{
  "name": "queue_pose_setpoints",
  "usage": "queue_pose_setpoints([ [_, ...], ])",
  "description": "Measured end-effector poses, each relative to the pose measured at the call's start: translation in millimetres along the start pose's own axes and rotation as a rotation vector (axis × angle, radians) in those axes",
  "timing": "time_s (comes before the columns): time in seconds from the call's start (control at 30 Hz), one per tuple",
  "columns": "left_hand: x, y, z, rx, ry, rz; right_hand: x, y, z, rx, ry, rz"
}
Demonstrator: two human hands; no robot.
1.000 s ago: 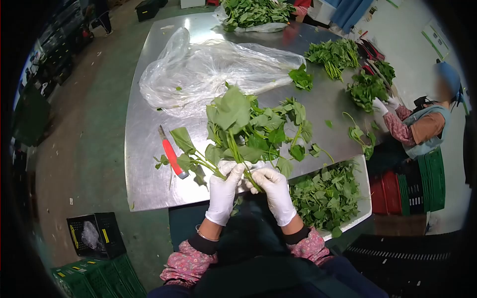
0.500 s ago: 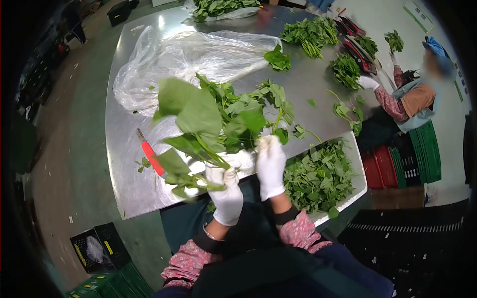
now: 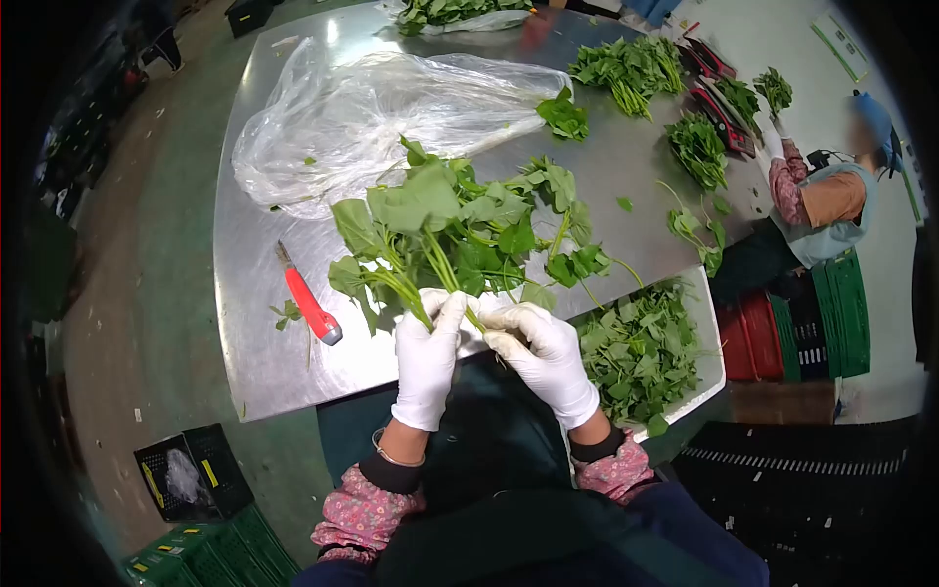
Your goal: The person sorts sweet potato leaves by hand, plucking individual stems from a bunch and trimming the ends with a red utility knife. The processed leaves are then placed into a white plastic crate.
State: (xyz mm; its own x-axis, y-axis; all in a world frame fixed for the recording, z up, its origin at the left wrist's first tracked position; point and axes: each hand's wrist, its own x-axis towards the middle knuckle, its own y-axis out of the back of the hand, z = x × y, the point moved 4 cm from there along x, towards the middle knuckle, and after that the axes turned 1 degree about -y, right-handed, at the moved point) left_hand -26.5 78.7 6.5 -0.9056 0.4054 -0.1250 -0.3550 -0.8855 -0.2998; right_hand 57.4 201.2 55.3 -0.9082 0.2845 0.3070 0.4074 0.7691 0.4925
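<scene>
Both my hands wear white gloves at the near edge of the metal table (image 3: 284,377). My left hand (image 3: 425,357) is closed around a small bunch of leafy green stems (image 3: 416,207), leaves pointing away from me. Close beside it, my right hand (image 3: 546,360) pinches the lower end of a stem from that bunch. Just beyond lies a loose heap of the same greens (image 3: 518,235). To the left rests a red-handled utility knife (image 3: 313,305), its blade pointing away, near a small leaf scrap (image 3: 286,314).
A clear plastic bag (image 3: 391,108) covers the table's far left. At right, a white box (image 3: 712,357) holds more greens. Tied-looking bunches (image 3: 696,152) lie near red scales (image 3: 726,117), where a co-worker (image 3: 831,201) stands. Crates (image 3: 196,479) sit on the floor at lower left.
My right hand has come down and turned inward to the stems. My left hand has tipped the bunch more upright. The co-worker's hand has moved from a bunch toward the scales.
</scene>
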Motion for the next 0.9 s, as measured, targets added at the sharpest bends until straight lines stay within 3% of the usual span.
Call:
queue_pose_setpoints([
  [0.07, -3, 1, 0, -0.006, 0.004, -0.013, 2, -11, 5, -0.068, 0.142, 0.037],
  [0.17, -4, -1, 1, 0.030, -0.103, -0.054, 1, -17, 11, -0.128, 0.013, 0.064],
  [0.27, -11, -6, 4, -0.031, -0.100, -0.046, -5, -22, 47, 0.145, -0.427, 0.182],
  [0.3, -10, -6, 5, -0.059, -0.109, -0.029, -9, -22, 75, 0.446, -0.536, 0.143],
  [0.37, -5, 2, -2, -0.127, -0.030, 0.032, -12, -14, 75, 0.772, -0.627, -0.019],
  [0.4, -2, 5, -5, -0.209, 0.047, 0.051, -13, -13, 63, 0.963, -0.538, -0.169],
  [0.47, 1, 8, -12, -0.331, 0.137, 0.056, -19, -18, 47, 0.956, -0.554, -0.162],
  [0.63, -1, -1, -16, -0.411, 0.083, 0.035, -24, -29, 42, 1.075, -0.478, -0.069],
  [0.9, 4, 7, -15, -0.425, 0.028, -0.070, -24, -31, 18, 0.648, -0.405, -0.012],
])
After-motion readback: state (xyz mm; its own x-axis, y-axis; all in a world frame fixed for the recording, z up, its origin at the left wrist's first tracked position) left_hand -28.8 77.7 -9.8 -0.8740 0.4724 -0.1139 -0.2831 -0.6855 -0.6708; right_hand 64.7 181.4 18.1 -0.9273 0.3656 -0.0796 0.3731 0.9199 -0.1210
